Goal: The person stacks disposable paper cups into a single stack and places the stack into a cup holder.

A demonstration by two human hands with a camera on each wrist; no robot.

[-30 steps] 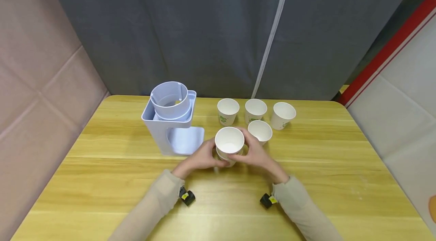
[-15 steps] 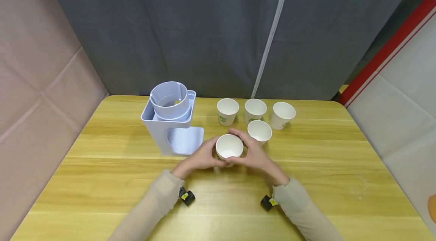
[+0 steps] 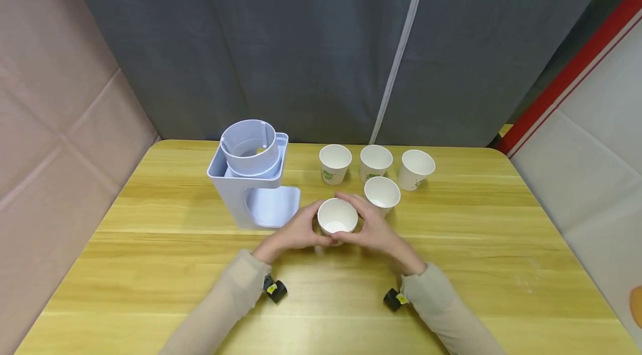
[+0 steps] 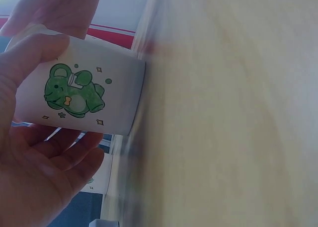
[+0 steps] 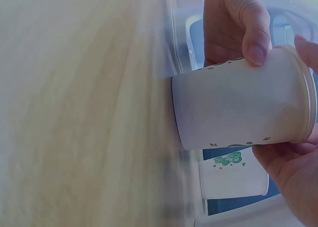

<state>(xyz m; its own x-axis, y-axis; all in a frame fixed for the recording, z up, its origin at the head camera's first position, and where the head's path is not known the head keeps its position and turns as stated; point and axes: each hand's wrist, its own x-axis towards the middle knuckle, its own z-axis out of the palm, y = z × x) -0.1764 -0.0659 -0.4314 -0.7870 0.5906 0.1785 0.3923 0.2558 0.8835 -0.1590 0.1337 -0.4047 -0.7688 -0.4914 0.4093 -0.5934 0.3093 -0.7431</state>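
Note:
A white paper cup [image 3: 337,217] stands upright on the wooden table, held between both hands. In the right wrist view, two rims sit close together at the top of the paper cup [image 5: 233,105], one cup nested in another. My left hand [image 3: 300,230] curls round its left side, thumb at the front; in the left wrist view a green bear print shows on the cup wall [image 4: 119,83]. From the right, my right hand [image 3: 373,228] grips the cup near the rim, with fingers behind and thumb in front. The hands meet closely at the cup's front.
Behind stand several single paper cups: one [image 3: 383,192] just beyond my right hand, others [image 3: 335,164] in a row near the back edge. A pale blue plastic stand [image 3: 238,199] bearing a round cylinder [image 3: 253,164] is left of the hands. A grey curtain [image 3: 281,54] hangs behind.
The upper cup has gone down into the lower one, so only one opening shows from above. My hands moved slightly with it; the other cups and the stand stayed put.

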